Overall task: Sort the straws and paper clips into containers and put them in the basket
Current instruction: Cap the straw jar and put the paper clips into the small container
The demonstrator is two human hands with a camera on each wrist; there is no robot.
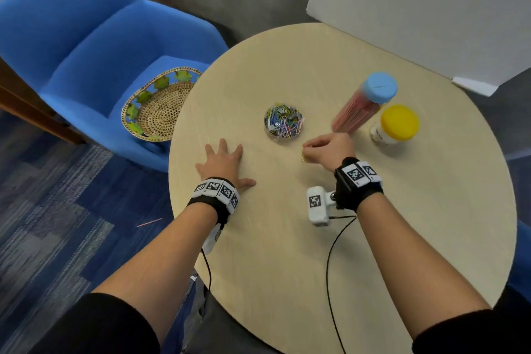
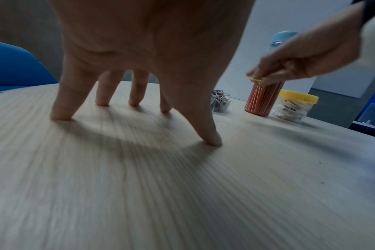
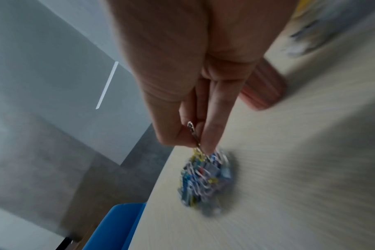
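**Right hand pinches a yellow clip beside the clip dish**

Here the paper clips [image 1: 284, 121] sit as a mixed heap of blue, yellow, pink and white wire in a small clear round dish [image 1: 283, 135] near the middle of the round table [image 1: 287, 238]. To its right a tall clear tube of orange-pink straws [image 1: 355, 112] stands under a pale blue cap [image 1: 380, 87], and just right of it a squat jar [image 1: 383, 135] carries a yellow lid [image 1: 400, 121]. The woven basket [image 1: 161, 103], edged in green, lies on the seat of the blue chair [image 1: 86, 46] at the table's left edge. 1 pink straw [image 1: 149, 222] lies on the carpet, well apart from the rest.

The head view alone shows the basket and that stray straw. The left wrist view shows the jar's printed label and white contents, which the head view does not make plain. The right wrist view, badly blurred, shows the grasp closest.

The right hand [image 1: 330, 148] hovers just right of the dish, thumb and forefinger closed on a yellow clip [image 3: 198, 153] with a silver metal loop standing up between the fingertips [image 3: 209, 140]. The left hand [image 1: 222, 162] holds nothing: it rests on the table at the near left, its fingers [image 2: 62, 108] spread and straight, tips pressed on the wood.
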